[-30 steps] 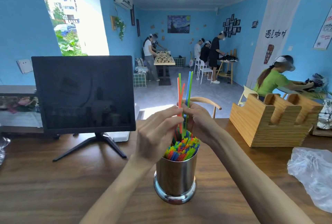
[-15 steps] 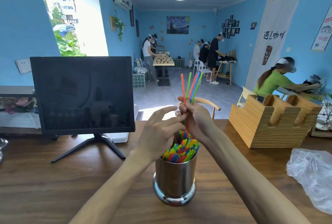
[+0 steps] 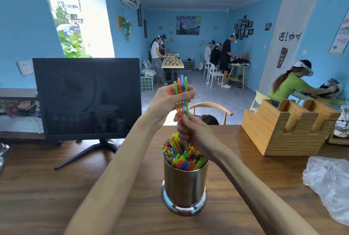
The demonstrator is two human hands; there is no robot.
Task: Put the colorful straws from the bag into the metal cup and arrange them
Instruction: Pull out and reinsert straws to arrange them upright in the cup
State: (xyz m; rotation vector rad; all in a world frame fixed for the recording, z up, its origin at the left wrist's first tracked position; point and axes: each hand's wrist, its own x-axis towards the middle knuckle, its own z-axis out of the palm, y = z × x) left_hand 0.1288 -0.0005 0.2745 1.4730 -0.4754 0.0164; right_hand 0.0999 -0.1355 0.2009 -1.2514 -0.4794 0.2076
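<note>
A shiny metal cup (image 3: 185, 183) stands on the wooden table (image 3: 56, 187) in front of me, filled with many colorful straws (image 3: 181, 154). Several longer straws (image 3: 181, 91), green, orange and blue, stick up above the cup. My right hand (image 3: 192, 132) grips their lower part just over the cup's mouth. My left hand (image 3: 170, 100) is higher up and pinches the same straws near their top ends. The emptied clear plastic bag (image 3: 328, 183) lies crumpled at the table's right edge.
A black monitor (image 3: 86, 97) on a stand sits at the left back of the table. A wooden cup holder (image 3: 287, 127) stands at the right back. A wooden chair back (image 3: 209, 107) shows behind the table. People work at tables farther off.
My left hand has risen from beside the cup's mouth to the upper ends of the raised straws and taken hold there. My right hand still grips them lower down.
</note>
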